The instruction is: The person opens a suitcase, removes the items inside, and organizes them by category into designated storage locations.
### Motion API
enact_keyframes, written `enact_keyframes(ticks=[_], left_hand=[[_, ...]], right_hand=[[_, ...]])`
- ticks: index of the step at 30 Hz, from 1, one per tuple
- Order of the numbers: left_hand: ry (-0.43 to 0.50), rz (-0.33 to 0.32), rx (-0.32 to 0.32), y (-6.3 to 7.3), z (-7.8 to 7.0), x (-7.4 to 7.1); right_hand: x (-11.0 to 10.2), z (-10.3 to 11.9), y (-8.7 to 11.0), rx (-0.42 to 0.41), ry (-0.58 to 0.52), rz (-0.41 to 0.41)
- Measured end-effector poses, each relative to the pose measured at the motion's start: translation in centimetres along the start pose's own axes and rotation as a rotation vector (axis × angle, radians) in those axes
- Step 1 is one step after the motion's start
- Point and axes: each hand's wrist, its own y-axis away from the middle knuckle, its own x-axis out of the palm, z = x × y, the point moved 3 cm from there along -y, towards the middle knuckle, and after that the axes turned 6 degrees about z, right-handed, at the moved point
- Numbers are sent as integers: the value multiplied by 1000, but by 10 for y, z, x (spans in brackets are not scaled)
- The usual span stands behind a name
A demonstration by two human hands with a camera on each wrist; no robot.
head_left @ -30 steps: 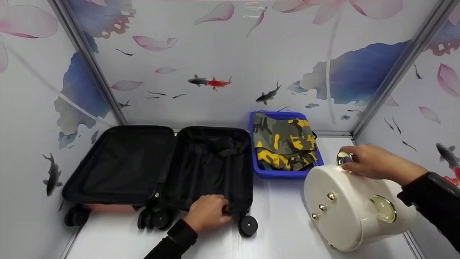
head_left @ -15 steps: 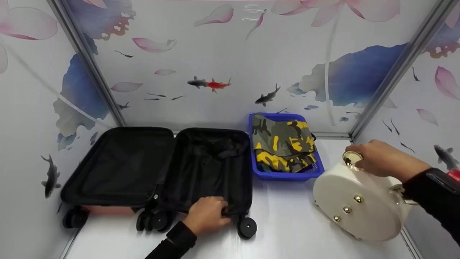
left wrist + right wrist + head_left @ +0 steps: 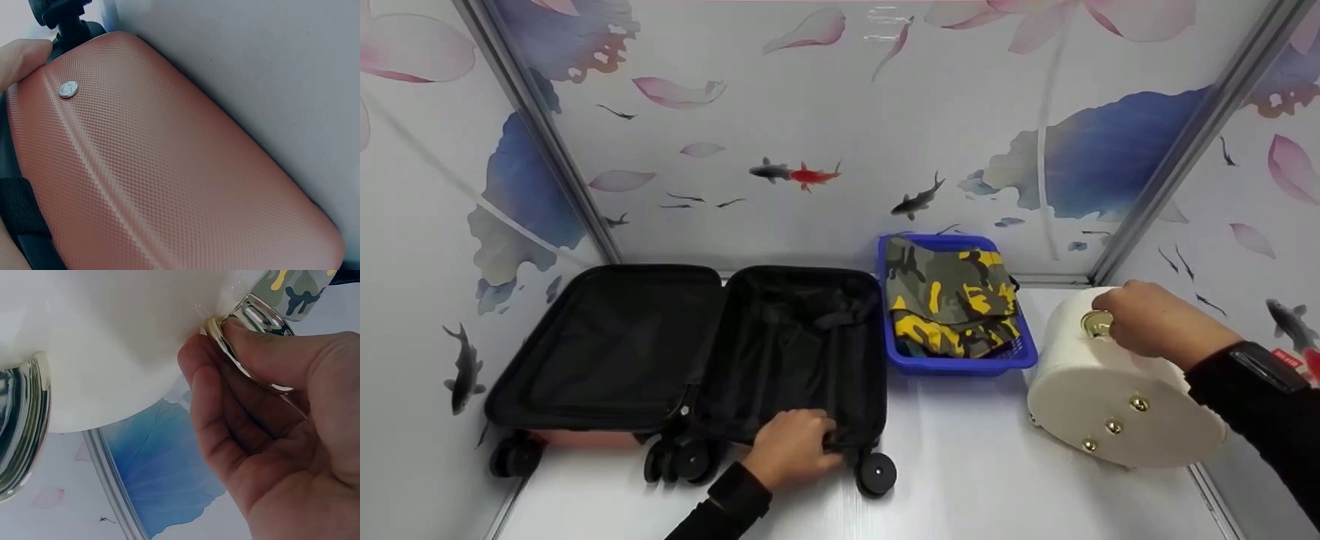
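Observation:
An open suitcase lies spread in two black-lined halves, its salmon-coloured shell showing in the left wrist view. My left hand grips the near edge of the right half, the thumb on the outer shell; the other fingers are mostly hidden. On the right is a glossy white rounded case with gold studs on the side facing me. My right hand pinches its gold-rimmed handle between thumb and fingers. Another gold-rimmed fitting shows at the left of the right wrist view.
Between suitcase and white case stands a blue basket with folded yellow-and-grey camouflage cloth. Printed wall panels enclose the white table at the back and both sides. Black wheels stick out from the suitcase's near edge.
The white case has been turned by my right hand, so its studded side now faces me rather than left, and it sits slightly farther back. The left hand and suitcase stay put.

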Motion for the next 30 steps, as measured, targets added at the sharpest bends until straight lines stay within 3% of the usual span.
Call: enact_keyframes(ticks=[7, 15, 22, 30], left_hand=[[-9, -21, 2, 1, -1, 0], [-1, -3, -9, -1, -3, 1], [-10, 33, -30, 0, -3, 2], [-6, 35, -39, -2, -2, 2]], right_hand=[[3, -6, -5, -1, 15, -32], [5, -14, -7, 14, -1, -66], [12, -22, -8, -37, 4, -169], [13, -26, -13, -39, 3, -214]])
